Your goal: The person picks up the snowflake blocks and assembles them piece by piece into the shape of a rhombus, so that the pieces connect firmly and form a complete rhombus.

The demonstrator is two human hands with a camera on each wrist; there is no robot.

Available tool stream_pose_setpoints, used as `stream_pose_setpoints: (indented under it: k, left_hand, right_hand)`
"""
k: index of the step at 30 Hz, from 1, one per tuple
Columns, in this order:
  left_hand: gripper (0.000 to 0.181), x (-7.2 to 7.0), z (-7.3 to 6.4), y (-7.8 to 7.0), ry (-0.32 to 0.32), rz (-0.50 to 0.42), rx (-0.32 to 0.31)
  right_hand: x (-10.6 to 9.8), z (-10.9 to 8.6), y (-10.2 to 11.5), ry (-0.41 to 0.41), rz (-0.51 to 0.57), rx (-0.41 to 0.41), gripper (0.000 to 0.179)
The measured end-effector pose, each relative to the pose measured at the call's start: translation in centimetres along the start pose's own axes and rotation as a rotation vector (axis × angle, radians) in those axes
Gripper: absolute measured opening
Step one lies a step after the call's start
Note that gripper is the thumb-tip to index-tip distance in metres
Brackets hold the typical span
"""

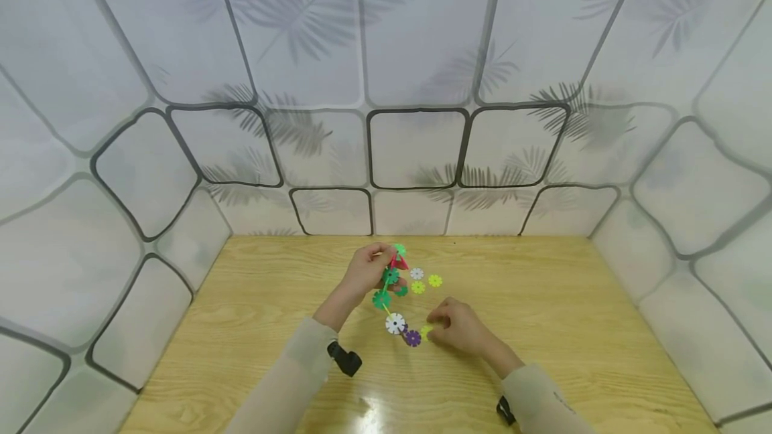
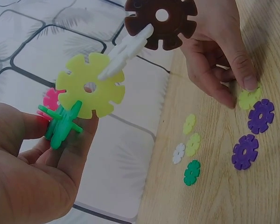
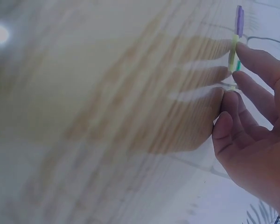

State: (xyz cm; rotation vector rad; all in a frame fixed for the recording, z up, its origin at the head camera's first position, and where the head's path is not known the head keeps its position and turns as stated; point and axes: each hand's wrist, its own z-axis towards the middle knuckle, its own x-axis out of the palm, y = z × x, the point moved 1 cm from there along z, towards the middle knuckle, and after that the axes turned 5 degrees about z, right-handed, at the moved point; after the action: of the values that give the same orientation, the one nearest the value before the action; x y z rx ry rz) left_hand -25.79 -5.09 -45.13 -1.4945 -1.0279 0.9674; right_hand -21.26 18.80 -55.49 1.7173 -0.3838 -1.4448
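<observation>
My left hand (image 1: 366,266) grips a chain of notched plastic discs, raised over the table. Its thumb and fingers are round a green disc (image 2: 63,126). A pink disc (image 2: 52,99) sits beside that one, and a yellow disc (image 2: 91,86), a white disc (image 2: 126,51) and a brown disc (image 2: 161,23) follow along the chain. Down at the tabletop, my right hand (image 1: 461,327) pinches a loose yellow disc (image 2: 248,98) by its edge with thumb and fingertips. Two purple discs (image 2: 261,116) (image 2: 244,152) lie next to it, the nearer one overlapping it in the left wrist view.
Farther back on the wooden table (image 1: 525,286) lie a loose white disc (image 1: 417,274), two yellow discs (image 1: 418,287) (image 1: 435,280) and a green disc (image 2: 192,172). Patterned cloth walls (image 1: 416,146) enclose the table at the back and both sides.
</observation>
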Motion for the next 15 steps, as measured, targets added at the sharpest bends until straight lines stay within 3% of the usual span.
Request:
stream_pose_setpoints:
  k: [8, 15]
  left_hand:
    - [0.033, 0.0, -0.18, -0.16, -0.001, -0.003, 0.007]
    - [0.032, -0.06, -0.1, 0.0, 0.002, -0.006, 0.004]
  right_hand:
    - [0.31, 0.27, -0.36, 0.006, -0.032, 0.0, 0.013]
    - [0.15, 0.05, -0.03, 0.018, -0.039, -0.01, 0.022]
